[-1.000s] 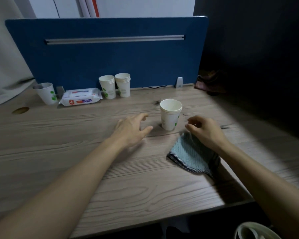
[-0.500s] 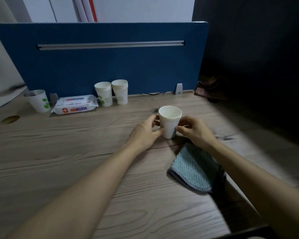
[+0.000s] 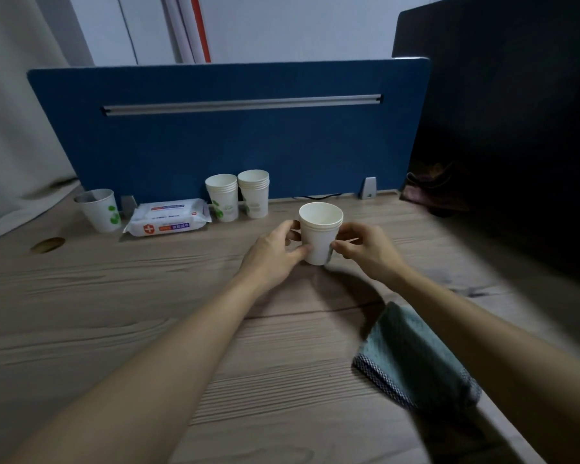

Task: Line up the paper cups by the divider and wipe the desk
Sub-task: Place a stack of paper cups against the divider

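Note:
A stack of white paper cups (image 3: pixel 319 231) sits mid-desk, held from both sides: my left hand (image 3: pixel 277 254) grips its left wall and my right hand (image 3: pixel 365 247) pinches its right wall. Two more cup stacks (image 3: pixel 222 201) (image 3: pixel 254 197) stand side by side against the blue divider (image 3: pixel 235 142). A single cup with green print (image 3: pixel 99 209) stands at the divider's left end. A folded blue-green cloth (image 3: pixel 412 360) lies on the wooden desk (image 3: pixel 114 313) near the front right, under my right forearm.
A pack of wet wipes (image 3: pixel 169 217) lies by the divider between the single cup and the two stacks. A round cable hole (image 3: pixel 47 245) is at the far left. A dark panel (image 3: pixel 516 128) walls the right side, with a dark object (image 3: pixel 432 185) at its foot.
Both hands closed in on the cup stack and took hold of it. My right hand left the cloth. The stack now sits farther from the cloth, nearer the divider.

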